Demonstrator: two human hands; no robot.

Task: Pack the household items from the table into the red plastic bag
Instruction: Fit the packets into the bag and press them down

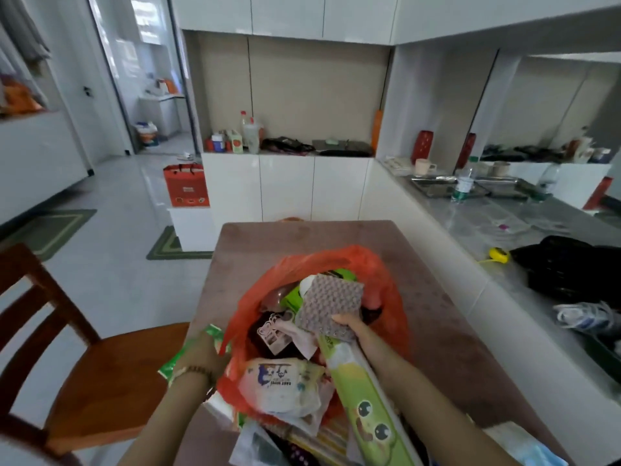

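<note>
The right hand (356,331) pinches the grey sponge cloth (331,302) directly above the red plastic bag (386,274), whose near-left rim the left hand (201,353) grips open.

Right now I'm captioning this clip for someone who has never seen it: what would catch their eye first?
The red plastic bag, gaping open mid-table and stuffed with packets. The right hand holds a grey bumpy sponge over its mouth, while the left hand pulls the bag's near-left rim. A long green frog-print pack sticks out toward the viewer.
</note>
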